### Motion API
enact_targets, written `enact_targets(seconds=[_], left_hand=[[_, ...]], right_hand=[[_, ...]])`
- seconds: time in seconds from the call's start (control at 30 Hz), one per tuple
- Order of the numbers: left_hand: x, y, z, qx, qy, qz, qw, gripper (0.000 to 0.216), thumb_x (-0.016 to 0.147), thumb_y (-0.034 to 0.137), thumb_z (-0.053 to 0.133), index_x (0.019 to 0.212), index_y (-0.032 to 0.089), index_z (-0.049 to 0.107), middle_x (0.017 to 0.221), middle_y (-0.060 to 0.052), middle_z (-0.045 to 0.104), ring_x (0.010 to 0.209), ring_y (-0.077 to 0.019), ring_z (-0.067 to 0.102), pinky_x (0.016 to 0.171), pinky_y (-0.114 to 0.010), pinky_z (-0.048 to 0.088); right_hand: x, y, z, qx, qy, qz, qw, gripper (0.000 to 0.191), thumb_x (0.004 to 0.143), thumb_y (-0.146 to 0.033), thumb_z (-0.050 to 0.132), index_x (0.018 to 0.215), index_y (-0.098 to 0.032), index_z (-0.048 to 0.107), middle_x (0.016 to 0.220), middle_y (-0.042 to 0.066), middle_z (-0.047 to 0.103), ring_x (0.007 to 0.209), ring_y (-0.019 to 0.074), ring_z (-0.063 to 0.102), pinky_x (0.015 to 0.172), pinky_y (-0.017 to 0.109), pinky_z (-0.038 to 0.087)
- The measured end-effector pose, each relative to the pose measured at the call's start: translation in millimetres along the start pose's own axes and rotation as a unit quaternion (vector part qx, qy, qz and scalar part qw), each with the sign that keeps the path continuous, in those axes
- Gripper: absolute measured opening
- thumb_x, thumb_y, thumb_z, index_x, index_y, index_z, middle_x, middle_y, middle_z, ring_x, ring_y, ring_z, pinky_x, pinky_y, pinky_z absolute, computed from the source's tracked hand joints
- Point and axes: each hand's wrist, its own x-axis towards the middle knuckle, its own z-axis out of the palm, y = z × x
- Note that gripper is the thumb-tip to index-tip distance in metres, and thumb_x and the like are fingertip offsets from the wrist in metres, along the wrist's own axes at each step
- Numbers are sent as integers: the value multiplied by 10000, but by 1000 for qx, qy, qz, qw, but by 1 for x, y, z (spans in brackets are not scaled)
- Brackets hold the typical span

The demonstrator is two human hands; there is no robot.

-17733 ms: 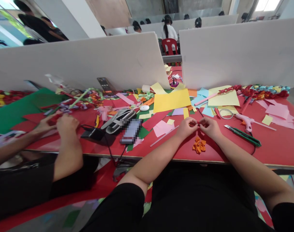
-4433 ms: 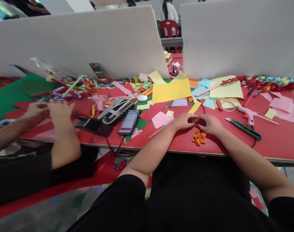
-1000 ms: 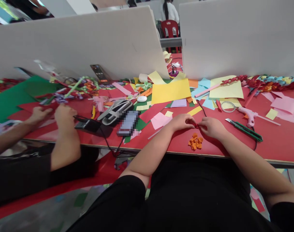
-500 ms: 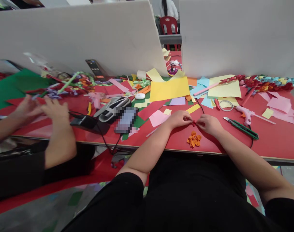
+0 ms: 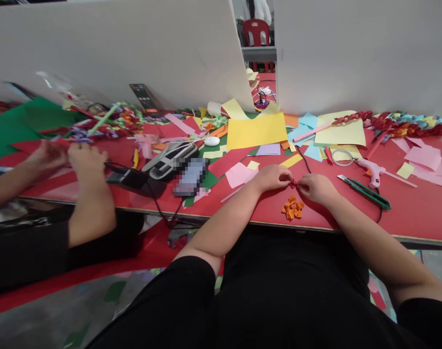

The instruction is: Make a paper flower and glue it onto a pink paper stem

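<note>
My left hand (image 5: 276, 178) and my right hand (image 5: 314, 187) meet over the red table, fingertips pinched on a small red paper piece (image 5: 293, 184) between them. It looks twisted or folded, but the fingers cover much of it. Just below, towards the table's front edge, lies a little heap of orange paper pieces (image 5: 292, 208). To the right of my right hand rest a green box cutter (image 5: 366, 192) with its blade out and a pink glue gun (image 5: 372, 172) with a glue stick in its back.
A co-worker's hands (image 5: 86, 162) handle paper at the left. A phone (image 5: 191, 177), an open dark case (image 5: 173, 160) and yellow paper (image 5: 256, 131) lie beyond my left arm. White boards (image 5: 352, 58) stand along the back. A tape ring (image 5: 342, 157) sits near the glue gun.
The view has shifted slightly. Both my hands stay pinched on the red paper piece, with only small finger movement. The co-worker's hands have moved a little.
</note>
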Motion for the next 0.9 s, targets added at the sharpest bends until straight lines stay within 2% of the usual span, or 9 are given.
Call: enact_targets(seconds=[0.23, 0.37, 0.63, 0.73, 0.83, 0.9], left_hand=[[-1, 7, -2, 41, -8, 11, 999, 215, 912, 255, 702, 1038, 250, 876, 1069, -49, 830, 942, -220, 712, 738, -331, 429], [0, 5, -1, 32, 0, 9, 999, 211, 882, 244, 719, 1021, 246, 878, 1080, -50, 838, 952, -229, 721, 760, -337, 443], [0, 1, 2, 17, 1, 12, 1000, 219, 897, 276, 704, 1029, 245, 876, 1072, -46, 845, 952, -222, 743, 779, -321, 475], [-2, 1, -4, 11, -8, 16, 1000, 266, 916, 290, 692, 1099, 252, 880, 1097, -54, 851, 967, -234, 747, 788, -324, 482], [-8, 7, -17, 16, 24, -9, 1000, 332, 931, 268, 661, 1206, 256, 847, 1181, -50, 850, 932, -223, 731, 772, -334, 471], [-17, 19, -24, 28, 64, -33, 997, 295, 957, 270, 640, 1193, 248, 815, 1187, -50, 842, 881, -210, 704, 759, -342, 460]], right_hand=[[1, -9, -4, -57, -21, -1, 998, 342, 1093, -243, 552, 1053, -205, 890, 1012, 140, 814, 915, 271, 706, 710, 369, 353], [0, -8, -3, -36, -15, 5, 999, 310, 1082, -258, 577, 1037, -210, 880, 1017, 135, 827, 912, 266, 712, 706, 359, 349], [0, 11, 7, 79, 34, 17, 996, 237, 1038, -314, 657, 1072, -229, 876, 992, 81, 845, 885, 236, 720, 720, 318, 397], [1, 14, 8, 107, 70, 11, 992, 257, 1029, -326, 663, 1123, -228, 881, 1019, 83, 848, 869, 231, 717, 737, 315, 429], [2, 18, 6, 143, 122, 21, 982, 300, 1041, -332, 625, 1152, -215, 878, 1027, 95, 850, 845, 229, 717, 763, 320, 472], [2, 21, 5, 170, 149, 31, 974, 315, 1043, -333, 608, 1144, -203, 876, 1029, 106, 854, 832, 231, 719, 770, 328, 497]])
